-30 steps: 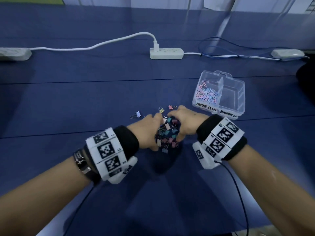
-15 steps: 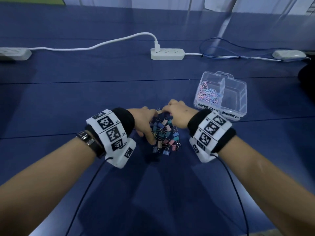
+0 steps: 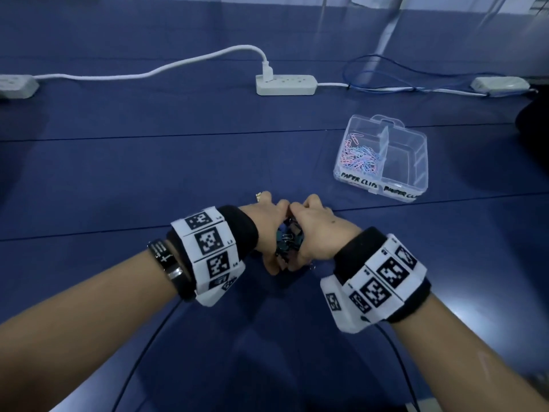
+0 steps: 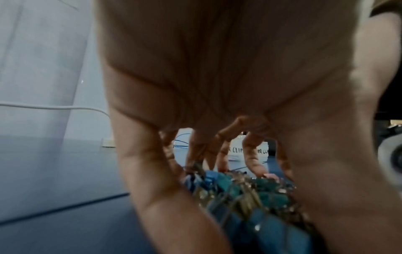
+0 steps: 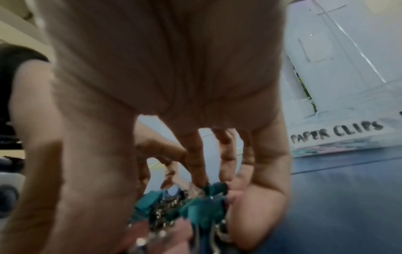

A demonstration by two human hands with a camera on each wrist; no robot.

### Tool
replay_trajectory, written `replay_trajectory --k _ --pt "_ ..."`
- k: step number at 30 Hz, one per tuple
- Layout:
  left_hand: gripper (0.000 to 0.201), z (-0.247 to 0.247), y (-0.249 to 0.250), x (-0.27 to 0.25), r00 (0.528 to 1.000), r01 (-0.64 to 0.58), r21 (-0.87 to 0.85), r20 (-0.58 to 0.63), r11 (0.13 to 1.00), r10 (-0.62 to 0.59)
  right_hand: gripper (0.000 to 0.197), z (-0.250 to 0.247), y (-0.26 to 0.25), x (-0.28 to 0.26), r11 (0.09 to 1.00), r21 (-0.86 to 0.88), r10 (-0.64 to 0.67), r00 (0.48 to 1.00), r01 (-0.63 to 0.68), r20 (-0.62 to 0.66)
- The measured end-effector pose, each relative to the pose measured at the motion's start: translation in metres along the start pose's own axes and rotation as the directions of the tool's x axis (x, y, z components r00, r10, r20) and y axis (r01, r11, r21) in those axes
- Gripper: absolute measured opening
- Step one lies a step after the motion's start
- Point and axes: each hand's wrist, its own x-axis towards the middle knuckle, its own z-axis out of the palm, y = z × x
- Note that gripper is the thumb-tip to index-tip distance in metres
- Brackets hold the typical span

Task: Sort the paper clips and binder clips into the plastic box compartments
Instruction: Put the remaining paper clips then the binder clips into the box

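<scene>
1. Binder clips (image 3: 287, 239) sit in a heap cupped between both hands on the blue table (image 3: 148, 179). From the head camera only a narrow strip of teal, blue and pink clips shows in the gap between the palms; the rest is hidden by the hands.
2. The left hand (image 3: 266, 226) curves its fingers down round the left side of the heap. Its wrist camera shows the fingers spread a little, tips on or against the clips (image 4: 250, 197), blurred at close range.
3. The right hand (image 3: 315, 230) mirrors it on the right side, fingers curled down into the heap. In its wrist view the fingertips (image 5: 196, 175) touch teal clips (image 5: 195, 211), and the thumb presses from below.
4. Fingertips of the two hands meet at the far edge of the heap. Whether the heap is lifted or resting on the table cannot be told.
5. Just beyond the left knuckles, something small and yellowish (image 3: 259, 195) pokes out, too small to identify.
6. Beyond the right fingers and further right stands the clear plastic box (image 3: 421, 162). Its left compartment holds pink and blue paper clips (image 3: 361, 157); the right one looks bare. Handwritten labels on the front read "PAPER CLIPS"; the right label is partly cut off.
7. Far past the fingers lies a white power strip (image 3: 285, 84) with its cables.
</scene>
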Motion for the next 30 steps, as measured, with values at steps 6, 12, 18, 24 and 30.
replay_trajectory --k 6,12,18,24,30 --pt "0.071 0.002 -0.003 0.003 0.989 -0.066 -0.054 -0.138 0.996 0.058 0.068 -0.003 0.012 0.007 0.993 0.122 -0.003 0.999 0.009 -0.046" --pt "0.055 -0.003 -0.001 0.000 0.984 -0.103 -0.091 -0.153 0.990 0.088 0.035 -0.002 0.015 0.004 0.971 0.232 -0.023 0.990 0.055 -0.139" --pt "0.028 -0.004 -0.004 0.001 0.990 -0.098 -0.211 -0.119 0.972 0.074 0.025 -0.001 0.014 0.000 0.969 0.241 -0.022 0.988 0.059 -0.155" --pt "0.022 -0.008 -0.009 0.006 0.990 -0.093 -0.230 -0.129 0.969 0.064 0.021 0.001 0.016 0.000 0.953 0.297 -0.011 0.988 0.057 -0.154" --pt "0.017 -0.007 -0.023 0.007 0.983 -0.113 -0.407 -0.180 0.906 0.041 0.016 0.002 0.024 -0.003 0.901 0.427 -0.013 0.988 0.078 -0.154"
